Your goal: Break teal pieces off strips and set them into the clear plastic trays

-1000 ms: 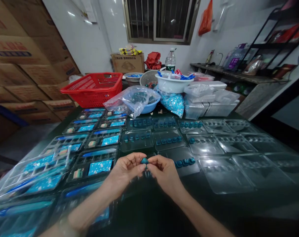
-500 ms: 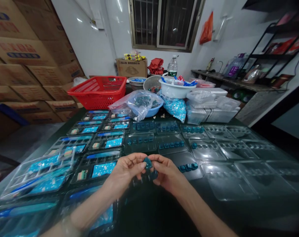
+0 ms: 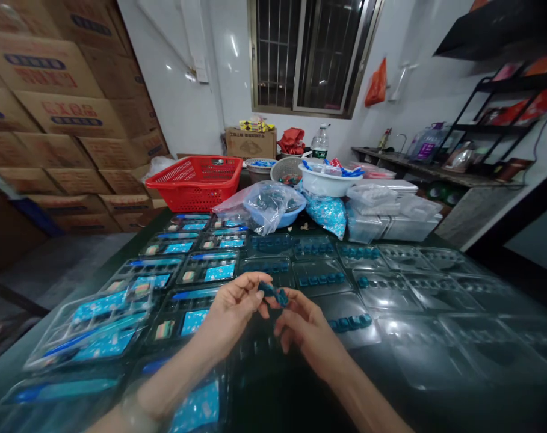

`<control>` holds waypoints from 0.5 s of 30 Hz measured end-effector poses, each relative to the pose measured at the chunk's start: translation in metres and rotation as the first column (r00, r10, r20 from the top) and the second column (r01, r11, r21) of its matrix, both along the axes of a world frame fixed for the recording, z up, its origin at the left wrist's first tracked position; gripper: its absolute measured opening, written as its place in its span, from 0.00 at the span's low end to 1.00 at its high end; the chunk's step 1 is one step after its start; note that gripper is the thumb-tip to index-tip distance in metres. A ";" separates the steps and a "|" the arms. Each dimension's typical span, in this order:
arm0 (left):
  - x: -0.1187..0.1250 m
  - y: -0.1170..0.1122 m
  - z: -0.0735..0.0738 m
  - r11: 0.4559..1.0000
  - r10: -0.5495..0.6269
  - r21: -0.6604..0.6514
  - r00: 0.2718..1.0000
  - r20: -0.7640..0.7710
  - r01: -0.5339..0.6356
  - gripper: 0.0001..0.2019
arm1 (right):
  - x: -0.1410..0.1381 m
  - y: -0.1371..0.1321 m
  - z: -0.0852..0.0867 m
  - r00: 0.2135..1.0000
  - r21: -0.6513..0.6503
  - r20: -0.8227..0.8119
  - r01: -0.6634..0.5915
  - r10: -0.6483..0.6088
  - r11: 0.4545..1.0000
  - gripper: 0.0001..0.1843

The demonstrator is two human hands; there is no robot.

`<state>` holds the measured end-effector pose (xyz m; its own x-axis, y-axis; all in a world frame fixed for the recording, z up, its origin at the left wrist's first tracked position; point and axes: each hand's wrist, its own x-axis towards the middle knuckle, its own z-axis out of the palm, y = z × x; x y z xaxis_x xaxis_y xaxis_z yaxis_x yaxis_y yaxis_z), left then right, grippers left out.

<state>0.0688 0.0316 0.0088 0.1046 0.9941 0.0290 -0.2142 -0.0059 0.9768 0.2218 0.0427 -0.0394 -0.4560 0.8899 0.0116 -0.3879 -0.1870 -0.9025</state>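
Over the dark table, my left hand pinches a small dark-teal translucent piece between thumb and fingers. My right hand is closed on a second small teal piece at its fingertips, close beside the first. Whether the two pieces touch, I cannot tell. To the right of my right hand lies a clear tray holding a row of teal pieces. Behind my hands, another clear tray holds a row of similar teal pieces.
Trays with blue pens and patterned blue packets line the left. Clear trays cover the right. Behind stand a red basket, a plastic-covered blue basin, a white basin and stacked clear cases.
The camera view has tilted up and shifted left. My hands have turned, and the teal pieces are now raised at the fingertips, with the right hand's lower fingers further from the left hand.
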 end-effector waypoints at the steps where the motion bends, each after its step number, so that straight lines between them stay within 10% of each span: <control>1: -0.001 0.000 -0.001 1.000 -0.014 -0.013 0.999 0.042 0.014 0.08 | -0.002 -0.001 0.001 1.000 0.000 -0.018 -0.016 0.016 1.000 0.14; 7: -0.005 -0.004 -0.008 0.999 -0.015 -0.050 0.997 0.078 0.019 0.05 | -0.011 -0.006 0.003 0.997 0.058 -0.038 0.073 -0.071 0.996 0.10; 15: -0.005 -0.013 -0.006 0.989 0.076 0.142 0.948 -0.308 -0.033 0.04 | -0.011 -0.010 0.002 0.998 0.033 -0.048 0.048 -0.047 0.998 0.13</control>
